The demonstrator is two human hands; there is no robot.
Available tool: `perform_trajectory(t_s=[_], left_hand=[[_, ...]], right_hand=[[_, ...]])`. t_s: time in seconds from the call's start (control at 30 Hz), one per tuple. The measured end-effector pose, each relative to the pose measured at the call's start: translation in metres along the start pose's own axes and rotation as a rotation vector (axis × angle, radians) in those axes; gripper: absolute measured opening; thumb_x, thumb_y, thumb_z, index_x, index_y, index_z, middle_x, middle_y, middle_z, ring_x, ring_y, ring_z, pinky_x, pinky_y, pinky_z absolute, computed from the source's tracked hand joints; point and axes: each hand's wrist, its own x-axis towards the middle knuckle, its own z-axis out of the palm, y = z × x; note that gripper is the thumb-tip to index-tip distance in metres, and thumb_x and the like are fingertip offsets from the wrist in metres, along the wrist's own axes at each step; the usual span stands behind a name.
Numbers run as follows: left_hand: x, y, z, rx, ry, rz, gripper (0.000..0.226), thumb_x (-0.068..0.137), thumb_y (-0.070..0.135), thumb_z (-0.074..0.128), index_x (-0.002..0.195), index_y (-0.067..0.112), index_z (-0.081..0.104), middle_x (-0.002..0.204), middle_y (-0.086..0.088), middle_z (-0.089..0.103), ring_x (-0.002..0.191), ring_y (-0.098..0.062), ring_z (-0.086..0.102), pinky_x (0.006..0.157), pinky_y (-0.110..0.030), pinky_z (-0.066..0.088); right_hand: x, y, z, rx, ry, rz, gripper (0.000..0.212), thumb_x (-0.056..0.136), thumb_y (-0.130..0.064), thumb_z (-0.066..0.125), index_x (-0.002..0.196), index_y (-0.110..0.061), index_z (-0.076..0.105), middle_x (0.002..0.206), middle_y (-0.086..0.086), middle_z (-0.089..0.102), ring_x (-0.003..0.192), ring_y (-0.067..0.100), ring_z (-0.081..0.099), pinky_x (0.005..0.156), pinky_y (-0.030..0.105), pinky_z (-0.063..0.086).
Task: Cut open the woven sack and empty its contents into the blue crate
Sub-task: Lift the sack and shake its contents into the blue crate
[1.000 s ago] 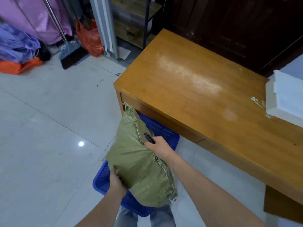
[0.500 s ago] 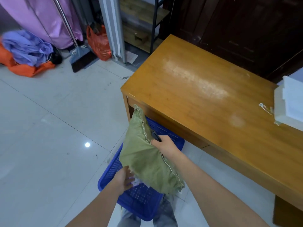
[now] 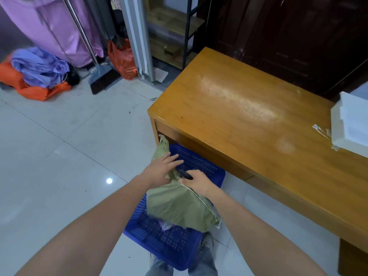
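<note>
An olive-green woven sack (image 3: 175,204) hangs over the blue perforated crate (image 3: 171,246) on the floor, its stitched edge running down its right side. My left hand (image 3: 161,169) lies on the sack's upper part, fingers spread across it. My right hand (image 3: 196,181) grips the sack's stitched edge together with a dark cutter (image 3: 185,174). Under the sack's lower end, some pale purple contents (image 3: 165,225) show inside the crate.
A wooden table (image 3: 258,136) stands right of the crate, with a white foam box (image 3: 350,124) on its far right. On the tiled floor at the back left are a broom (image 3: 99,76), an orange bag (image 3: 123,58) and a pile of cloth (image 3: 37,72).
My left hand has left the sack's lower end and moved up onto its upper part. The sack has sunk lower over the crate, and contents now show beneath it.
</note>
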Motion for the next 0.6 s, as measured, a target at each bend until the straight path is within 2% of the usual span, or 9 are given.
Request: perform_trajectory(t_s=[0.07,0.1,0.17,0.23,0.37,0.47,0.53,0.6], left_hand=[[0.004,0.001,-0.003,0.206,-0.068,0.052,0.058,0.088,0.027,0.057,0.143,0.027,0.038,0.161,0.005,0.015,0.150,-0.019,0.004,0.120,-0.041,0.013],[0.005,0.002,-0.005,0.271,-0.068,0.058,0.048,0.090,0.027,0.055,0.137,0.026,0.047,0.158,0.005,0.026,0.149,-0.018,0.009,0.120,-0.042,0.011],[0.002,0.005,-0.011,0.318,-0.005,0.036,0.032,0.093,0.023,0.050,0.124,0.024,0.058,0.140,0.005,0.052,0.141,-0.017,0.031,0.119,-0.043,0.008],[-0.004,0.008,-0.019,0.307,0.066,0.013,0.026,0.095,0.022,0.045,0.115,0.021,0.061,0.121,0.003,0.064,0.125,-0.018,0.049,0.118,-0.041,0.011],[-0.011,0.011,-0.033,0.250,0.136,0.013,0.019,0.093,0.020,0.048,0.104,0.016,0.064,0.100,-0.002,0.069,0.100,-0.021,0.059,0.110,-0.036,0.029],[-0.014,0.014,-0.049,0.163,0.211,0.043,0.015,0.090,0.017,0.052,0.093,0.012,0.066,0.079,-0.002,0.062,0.078,-0.020,0.054,0.088,-0.027,0.036],[-0.016,0.016,-0.058,0.138,0.234,0.060,0.016,0.090,0.018,0.054,0.093,0.012,0.068,0.080,-0.003,0.065,0.078,-0.021,0.055,0.081,-0.024,0.032],[-0.019,0.019,-0.065,0.154,0.227,0.068,0.017,0.091,0.020,0.054,0.096,0.014,0.069,0.086,-0.003,0.069,0.080,-0.019,0.056,0.085,-0.025,0.031]], right_hand=[[-0.001,-0.002,-0.002,-0.042,-0.010,-0.021,0.036,0.090,-0.033,0.057,0.060,-0.021,0.041,0.062,-0.001,0.041,0.064,0.017,0.041,0.062,0.032,0.029],[-0.003,-0.003,-0.004,-0.061,-0.002,-0.021,0.035,0.089,-0.035,0.057,0.060,-0.023,0.040,0.061,-0.003,0.041,0.064,0.016,0.041,0.062,0.032,0.029],[-0.004,-0.003,-0.011,-0.087,0.032,-0.020,0.036,0.089,-0.038,0.056,0.060,-0.025,0.039,0.061,-0.005,0.041,0.061,0.015,0.040,0.062,0.033,0.029],[-0.009,-0.001,-0.020,-0.088,0.056,-0.038,0.033,0.086,-0.036,0.059,0.062,-0.025,0.040,0.062,-0.006,0.041,0.059,0.014,0.040,0.061,0.033,0.029],[-0.017,0.000,-0.036,-0.191,0.036,-0.068,0.021,0.076,-0.027,0.069,0.071,-0.023,0.049,0.075,-0.002,0.050,0.073,0.020,0.050,0.065,0.033,0.035],[-0.023,-0.005,-0.051,-0.157,0.105,-0.087,0.018,0.077,-0.023,0.072,0.087,-0.015,0.059,0.086,0.003,0.061,0.080,0.023,0.057,0.065,0.033,0.037],[-0.028,-0.006,-0.060,-0.167,0.128,-0.048,0.018,0.079,-0.025,0.071,0.079,-0.016,0.055,0.079,0.002,0.057,0.072,0.020,0.052,0.062,0.032,0.033],[-0.033,-0.008,-0.067,-0.242,0.140,0.024,0.026,0.082,-0.030,0.067,0.068,-0.020,0.048,0.067,-0.002,0.047,0.063,0.017,0.045,0.056,0.031,0.028]])
